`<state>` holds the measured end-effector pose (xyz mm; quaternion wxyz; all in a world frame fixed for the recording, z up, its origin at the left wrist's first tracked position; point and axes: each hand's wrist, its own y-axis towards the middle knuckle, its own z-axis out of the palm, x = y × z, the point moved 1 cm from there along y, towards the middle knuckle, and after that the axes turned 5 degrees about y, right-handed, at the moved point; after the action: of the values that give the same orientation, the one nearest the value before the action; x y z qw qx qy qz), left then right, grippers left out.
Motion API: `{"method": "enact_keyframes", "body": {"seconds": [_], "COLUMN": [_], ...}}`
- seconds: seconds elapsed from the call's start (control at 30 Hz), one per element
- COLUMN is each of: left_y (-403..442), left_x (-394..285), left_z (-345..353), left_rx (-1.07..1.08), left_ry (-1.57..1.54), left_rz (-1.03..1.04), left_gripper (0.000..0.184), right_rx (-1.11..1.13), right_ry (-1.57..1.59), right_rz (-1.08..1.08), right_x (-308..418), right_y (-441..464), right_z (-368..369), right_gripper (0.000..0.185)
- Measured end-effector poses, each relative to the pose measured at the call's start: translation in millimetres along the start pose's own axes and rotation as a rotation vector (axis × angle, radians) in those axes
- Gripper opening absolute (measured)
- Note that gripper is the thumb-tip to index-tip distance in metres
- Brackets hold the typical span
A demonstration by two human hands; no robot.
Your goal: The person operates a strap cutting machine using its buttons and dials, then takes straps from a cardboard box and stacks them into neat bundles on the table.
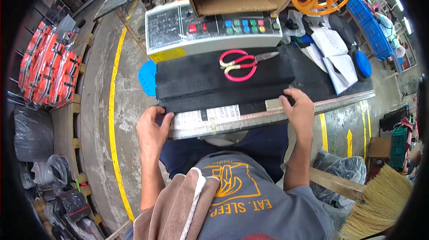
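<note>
A stack of black webbing strips lies across the dark worktop, below the machine's control panel. At its left end is my left hand, thumb and fingers curved round the strip's near corner. My right hand is at the other end, with thumb and forefinger at the right corner of the strip. Scissors with red and white handles rest on the webbing, blades pointing right. Along the front edge of the worktop run paper labels and a measuring tape.
Behind the webbing stands the control panel, with an open cardboard box above it. An open notebook and a blue round object lie at the right. A straw broom is at lower right.
</note>
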<state>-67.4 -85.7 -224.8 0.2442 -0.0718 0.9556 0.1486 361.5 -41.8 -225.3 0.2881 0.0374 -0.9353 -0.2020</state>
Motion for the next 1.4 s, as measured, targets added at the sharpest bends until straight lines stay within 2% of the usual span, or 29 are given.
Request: {"method": "enact_keyframes", "body": {"seconds": [0.1,0.17,0.23,0.3,0.33,0.37,0.5,0.53,0.6,0.67,0.77,0.87,0.97,1.03,1.17,1.27,1.37,1.4], "left_y": [-0.7,-4.1,-7.5,-11.2,-12.2,-12.5,-17.4,-19.1,-24.9,-30.9,-38.0,-39.5,-35.4,-29.6,-23.3,-27.2,-38.1,-42.6], "left_x": [0.4,-1.5,-2.4,-1.6,0.1,0.7,-1.0,-0.9,1.4,6.7,7.5,8.6,12.3,14.3,-5.2,-13.9,-15.2,-17.5], "left_z": [1.9,3.0,4.6,8.5,10.6,11.2,14.7,16.1,19.1,21.9,18.1,7.0,1.5,2.3,-2.2,4.8,13.1,12.4], "left_rx": [-0.046,-0.061,-0.079,-0.076,-0.094,-0.079,-0.08,-0.094,-0.127,-0.144,-0.147,-0.259,-0.314,-0.326,-0.278,-0.264,-0.268,-0.25], "left_ry": [-0.011,-0.046,-0.088,-0.146,-0.148,-0.159,-0.215,-0.231,-0.254,-0.267,-0.275,-0.246,-0.258,-0.27,-0.327,-0.339,-0.331,-0.332], "left_rz": [0.028,0.015,-0.024,-0.072,-0.05,-0.075,-0.131,-0.131,-0.099,-0.056,-0.1,-0.072,-0.061,-0.032,0.008,0.073,0.099,0.08], "left_gripper": [0.026,0.026,0.028,0.03,0.032,0.034,0.043,0.046,0.05,0.052,0.052,0.05,0.048,0.049,0.048,0.049,0.053,0.054], "right_rx": [0.111,0.069,-0.035,-0.114,-0.096,-0.003,0.108,0.152,0.029,0.17,0.009,-0.327,-0.053,0.033,-0.106,-0.076,-0.393,-0.419], "right_ry": [0.025,-0.164,0.035,0.102,0.169,0.196,0.377,0.373,0.158,0.134,0.196,0.68,1.042,1.007,0.713,0.361,0.21,0.196], "right_rz": [0.131,-0.098,-0.204,-0.369,-0.386,-0.31,-0.359,-0.248,-0.124,-0.005,0.05,-0.074,0.01,0.015,-0.189,-0.289,-0.486,-0.54], "right_x": [2.2,7.9,46.8,80.6,96.1,111.0,134.7,142.7,148.6,156.7,175.1,170.6,171.9,148.4,115.1,119.2,134.6,137.3], "right_y": [5.7,9.3,37.8,73.0,92.8,114.4,248.4,282.4,346.5,394.5,398.9,396.2,356.8,353.8,350.6,325.7,281.5,270.5], "right_z": [-5.8,-15.5,-34.8,-44.3,-45.7,-46.0,19.7,39.9,93.7,129.0,143.4,141.1,79.1,71.8,72.6,69.5,64.8,61.0], "right_gripper": [0.025,0.026,0.024,0.022,0.02,0.02,0.032,0.041,0.058,0.065,0.063,0.06,0.04,0.042,0.049,0.052,0.054,0.054]}}
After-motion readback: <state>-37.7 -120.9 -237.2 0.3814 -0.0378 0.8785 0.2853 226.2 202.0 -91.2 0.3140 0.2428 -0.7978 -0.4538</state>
